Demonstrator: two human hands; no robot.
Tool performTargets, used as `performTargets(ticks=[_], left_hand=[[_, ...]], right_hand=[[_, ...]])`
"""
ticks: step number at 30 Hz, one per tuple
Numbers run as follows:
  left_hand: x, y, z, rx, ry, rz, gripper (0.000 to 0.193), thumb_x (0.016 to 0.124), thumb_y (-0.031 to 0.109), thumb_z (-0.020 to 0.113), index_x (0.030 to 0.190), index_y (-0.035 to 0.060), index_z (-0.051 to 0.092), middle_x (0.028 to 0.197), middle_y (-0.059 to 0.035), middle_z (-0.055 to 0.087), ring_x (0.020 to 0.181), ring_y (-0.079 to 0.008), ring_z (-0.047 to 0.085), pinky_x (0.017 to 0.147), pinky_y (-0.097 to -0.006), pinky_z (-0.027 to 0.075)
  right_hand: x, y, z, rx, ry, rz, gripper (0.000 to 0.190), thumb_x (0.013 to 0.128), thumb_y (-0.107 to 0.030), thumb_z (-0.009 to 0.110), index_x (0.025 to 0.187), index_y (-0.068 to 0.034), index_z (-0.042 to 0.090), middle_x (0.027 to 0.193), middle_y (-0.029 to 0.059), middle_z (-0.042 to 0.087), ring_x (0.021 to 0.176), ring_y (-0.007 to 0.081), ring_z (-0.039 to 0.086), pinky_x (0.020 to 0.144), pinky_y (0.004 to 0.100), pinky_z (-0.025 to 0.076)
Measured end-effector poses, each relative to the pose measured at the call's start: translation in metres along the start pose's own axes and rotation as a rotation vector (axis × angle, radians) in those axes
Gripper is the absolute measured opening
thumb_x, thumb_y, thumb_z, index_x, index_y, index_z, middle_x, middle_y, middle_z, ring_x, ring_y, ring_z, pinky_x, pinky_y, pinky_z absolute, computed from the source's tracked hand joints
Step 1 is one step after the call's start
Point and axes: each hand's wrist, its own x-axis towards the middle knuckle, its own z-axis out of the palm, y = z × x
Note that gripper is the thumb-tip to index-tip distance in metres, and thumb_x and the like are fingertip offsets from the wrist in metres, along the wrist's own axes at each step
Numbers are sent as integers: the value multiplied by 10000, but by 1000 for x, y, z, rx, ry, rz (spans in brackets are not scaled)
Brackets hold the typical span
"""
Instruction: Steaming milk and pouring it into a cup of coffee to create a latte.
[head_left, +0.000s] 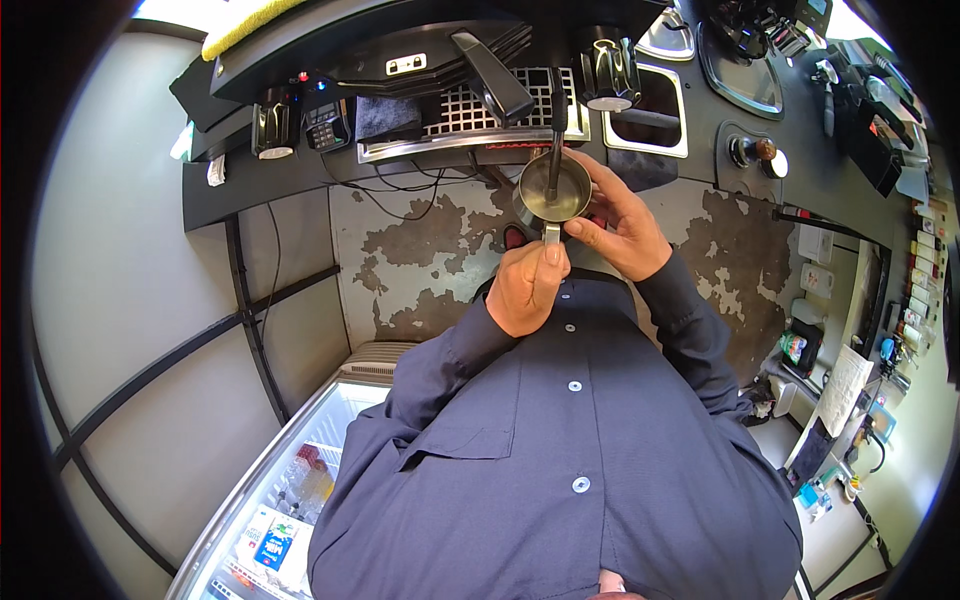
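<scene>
A metal milk pitcher (534, 196) is held between my two hands in front of my chest. My left hand (527, 285) grips its handle (552, 235), thumb on top. Around the right side of the pitcher's wall curve the fingers of my right hand (624, 225). The steam wand (557, 124) of the espresso machine reaches down into the pitcher's mouth. Some liquid seems to lie at the bottom, though its level is hard to tell. Behind the pitcher is the machine's drip tray (420, 148) with its square grid.
A portafilter handle (495, 82) juts out over the drip tray. Right of it, a steel knock-box bin (643, 142) is set into the black counter, with a tamper (765, 150) farther right. A card terminal (328, 126) stands left. Behind my left side, an open fridge (247, 480) holds cartons.
</scene>
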Motion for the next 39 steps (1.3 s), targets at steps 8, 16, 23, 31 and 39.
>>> performTargets(ticks=[8, 16, 23, 31, 39], left_hand=[[5, 4, -1, -2, 1, 19, 447, 1049, 226, 311, 675, 6, 422, 605, -84, 440, 524, -199, 391, 523, -350, 337], [5, 0, 0, -39, 2, 49, 430, 1054, 189, 327, 689, -20, 413, 609, -96, 452, 529, -203, 404, 515, -348, 339], [9, 1, 0, -21, 13, 71, 436, 1054, 197, 331, 689, -24, 421, 606, -97, 452, 526, -210, 406, 516, -344, 340], [9, 3, -1, -35, 21, 68, 447, 1053, 218, 352, 684, -24, 425, 603, -100, 445, 525, -207, 393, 517, -348, 336], [10, 3, -1, -27, 21, 66, 448, 1057, 221, 350, 688, -22, 426, 606, -101, 448, 526, -209, 393, 523, -346, 346]], right_hand=[[0, -2, -4, -48, 60, -53, 699, 872, -147, 732, 1470, -52, 383, 1438, 115, 466, 1253, 218, 523, 1049, 373, 437], [28, -43, -20, -556, 584, -662, 599, 744, -161, 856, 1251, -29, 564, 1232, 160, 572, 1070, 267, 609, 937, 369, 504], [58, -80, -10, -1091, 591, -863, 566, 685, -150, 893, 1165, -39, 613, 1219, 141, 578, 1075, 274, 598, 895, 360, 511], [66, -66, -16, -1064, 599, -895, 556, 657, -146, 907, 1119, -43, 614, 1158, 125, 588, 1039, 260, 608, 851, 351, 526], [67, -64, -16, -1058, 605, -903, 544, 665, -143, 903, 1109, -35, 608, 1164, 129, 586, 1039, 261, 602, 860, 352, 523]])
